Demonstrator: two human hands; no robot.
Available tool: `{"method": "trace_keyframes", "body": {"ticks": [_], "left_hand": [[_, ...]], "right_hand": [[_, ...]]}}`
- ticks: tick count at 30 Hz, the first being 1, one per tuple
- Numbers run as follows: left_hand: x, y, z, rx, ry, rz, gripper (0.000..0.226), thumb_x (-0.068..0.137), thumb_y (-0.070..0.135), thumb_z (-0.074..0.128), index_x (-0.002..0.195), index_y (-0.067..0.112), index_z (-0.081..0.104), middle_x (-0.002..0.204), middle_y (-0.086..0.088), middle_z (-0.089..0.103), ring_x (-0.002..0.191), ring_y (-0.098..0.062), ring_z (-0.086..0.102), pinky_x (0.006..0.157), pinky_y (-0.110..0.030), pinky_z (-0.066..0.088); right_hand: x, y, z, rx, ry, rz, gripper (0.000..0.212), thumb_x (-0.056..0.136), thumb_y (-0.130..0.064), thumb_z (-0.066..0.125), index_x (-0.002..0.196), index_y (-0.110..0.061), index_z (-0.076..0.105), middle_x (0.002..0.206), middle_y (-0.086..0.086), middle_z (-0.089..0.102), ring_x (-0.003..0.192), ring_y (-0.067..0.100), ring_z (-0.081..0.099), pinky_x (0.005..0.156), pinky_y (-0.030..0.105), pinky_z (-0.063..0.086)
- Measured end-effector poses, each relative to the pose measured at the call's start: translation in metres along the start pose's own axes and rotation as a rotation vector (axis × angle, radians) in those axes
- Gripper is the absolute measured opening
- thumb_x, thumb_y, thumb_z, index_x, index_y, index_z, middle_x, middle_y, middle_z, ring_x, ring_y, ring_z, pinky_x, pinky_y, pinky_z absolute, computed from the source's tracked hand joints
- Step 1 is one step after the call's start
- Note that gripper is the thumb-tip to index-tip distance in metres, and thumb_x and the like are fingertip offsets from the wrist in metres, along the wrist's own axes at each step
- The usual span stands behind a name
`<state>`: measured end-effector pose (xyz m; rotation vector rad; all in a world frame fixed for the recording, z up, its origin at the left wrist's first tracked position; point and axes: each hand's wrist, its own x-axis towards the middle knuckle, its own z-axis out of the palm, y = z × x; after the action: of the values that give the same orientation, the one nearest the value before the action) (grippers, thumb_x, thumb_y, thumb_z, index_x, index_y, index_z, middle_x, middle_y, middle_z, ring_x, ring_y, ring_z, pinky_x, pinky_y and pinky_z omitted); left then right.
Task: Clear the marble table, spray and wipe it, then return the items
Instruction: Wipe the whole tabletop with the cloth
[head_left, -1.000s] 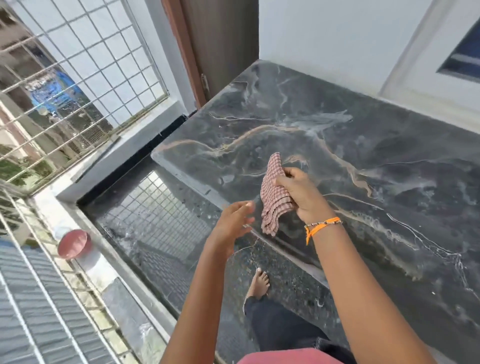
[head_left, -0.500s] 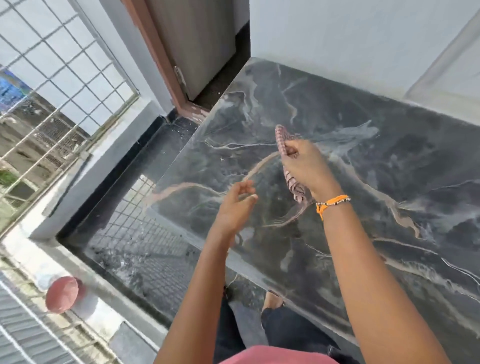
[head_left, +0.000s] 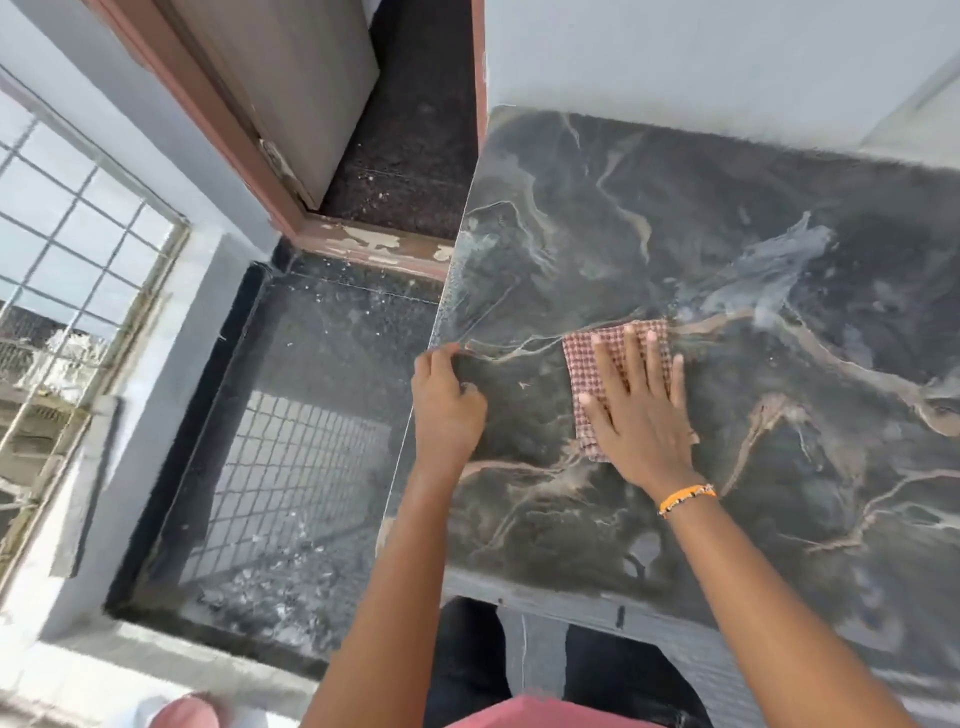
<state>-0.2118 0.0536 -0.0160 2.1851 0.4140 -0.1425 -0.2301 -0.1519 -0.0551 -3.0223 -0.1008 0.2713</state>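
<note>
Pressing flat with straight, spread fingers, right hand (head_left: 641, 415) pins the red-and-white checked cloth (head_left: 597, 384) on the dark veined marble table (head_left: 779, 260), near its left edge. Left hand (head_left: 447, 400) rests on that edge, fingers curled loosely, gripping nothing. Orange beaded band (head_left: 687, 499) on right wrist.

Single head view, worn high, looks steeply down and forward. Marble surface (head_left: 779, 260) fills frame from 12 to 4 o'clock, close. Floor (head_left: 311, 415) at 8 o'clock, doorway (head_left: 405, 130) at 11.
</note>
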Motion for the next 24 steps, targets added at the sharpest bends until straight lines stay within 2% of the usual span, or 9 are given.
{"method": "trace_keyframes", "body": {"ticks": [3, 6, 9, 12, 15, 19, 22, 24], "left_hand": [[0.014, -0.016, -0.015, -0.076, 0.093, 0.015, 0.042, 0.087, -0.007, 0.040, 0.123, 0.010, 0.051, 0.126, -0.008, 0.046, 0.118, -0.019, 0.044, 0.095, -0.013, 0.027], [0.020, -0.028, -0.023, -0.128, 0.138, 0.036, 0.033, 0.094, 0.002, 0.040, 0.123, 0.010, 0.052, 0.123, -0.005, 0.050, 0.111, -0.010, 0.046, 0.090, -0.009, 0.027], [0.023, -0.035, -0.027, -0.160, 0.161, 0.043, 0.031, 0.098, 0.011, 0.037, 0.125, 0.010, 0.051, 0.123, -0.004, 0.051, 0.108, -0.006, 0.045, 0.093, -0.016, 0.033], [0.030, -0.034, -0.028, -0.144, 0.165, 0.066, 0.035, 0.099, 0.018, 0.035, 0.131, 0.007, 0.045, 0.131, -0.006, 0.047, 0.120, -0.012, 0.043, 0.100, -0.019, 0.032], [0.038, -0.026, -0.022, -0.078, 0.110, 0.104, 0.040, 0.099, 0.016, 0.035, 0.139, 0.008, 0.039, 0.144, -0.005, 0.039, 0.133, -0.014, 0.035, 0.106, -0.015, 0.024], [0.050, -0.011, -0.005, 0.000, -0.020, 0.143, 0.045, 0.098, 0.008, 0.035, 0.143, 0.009, 0.031, 0.151, -0.004, 0.028, 0.140, -0.014, 0.024, 0.108, -0.012, 0.014], [0.054, -0.005, 0.006, 0.055, -0.036, 0.121, 0.051, 0.095, 0.002, 0.035, 0.144, 0.007, 0.027, 0.154, -0.005, 0.021, 0.142, -0.015, 0.018, 0.107, -0.011, 0.009], [0.053, -0.005, 0.009, 0.081, -0.025, 0.111, 0.057, 0.090, -0.003, 0.035, 0.145, 0.007, 0.026, 0.155, -0.005, 0.020, 0.142, -0.016, 0.018, 0.110, -0.016, 0.010]], "right_hand": [[0.003, -0.040, 0.007, -0.023, 0.008, -0.039, 0.062, 0.093, -0.057, 0.011, 0.147, -0.033, -0.006, 0.159, 0.010, 0.001, 0.147, 0.029, -0.001, 0.117, 0.046, -0.007], [0.013, -0.091, 0.011, -0.012, 0.002, -0.171, 0.063, 0.092, -0.056, 0.020, 0.149, -0.030, 0.009, 0.158, 0.011, 0.005, 0.147, 0.029, 0.003, 0.119, 0.048, 0.002], [0.036, -0.133, 0.012, 0.006, 0.017, -0.280, 0.063, 0.091, -0.053, 0.027, 0.148, -0.027, 0.018, 0.158, 0.012, 0.013, 0.146, 0.029, 0.009, 0.119, 0.048, 0.008], [0.074, -0.146, 0.006, 0.000, 0.029, -0.298, 0.061, 0.092, -0.054, 0.023, 0.148, -0.028, 0.020, 0.158, 0.009, 0.015, 0.146, 0.026, 0.010, 0.117, 0.044, 0.002], [0.119, -0.128, -0.002, 0.001, 0.030, -0.247, 0.061, 0.092, -0.053, 0.024, 0.148, -0.029, 0.018, 0.159, 0.006, 0.013, 0.147, 0.025, 0.008, 0.117, 0.047, 0.002], [0.152, -0.070, -0.012, 0.025, 0.072, -0.071, 0.063, 0.090, -0.051, 0.026, 0.148, -0.031, 0.013, 0.159, 0.005, 0.010, 0.147, 0.025, 0.006, 0.117, 0.050, 0.005], [0.144, -0.018, -0.014, 0.061, 0.109, 0.109, 0.062, 0.090, -0.050, 0.029, 0.148, -0.030, 0.016, 0.159, 0.005, 0.010, 0.147, 0.026, 0.007, 0.117, 0.052, 0.007], [0.121, 0.005, -0.012, 0.077, 0.131, 0.275, 0.062, 0.091, -0.050, 0.026, 0.148, -0.028, 0.016, 0.159, 0.007, 0.010, 0.146, 0.028, 0.007, 0.117, 0.054, 0.009]]}}
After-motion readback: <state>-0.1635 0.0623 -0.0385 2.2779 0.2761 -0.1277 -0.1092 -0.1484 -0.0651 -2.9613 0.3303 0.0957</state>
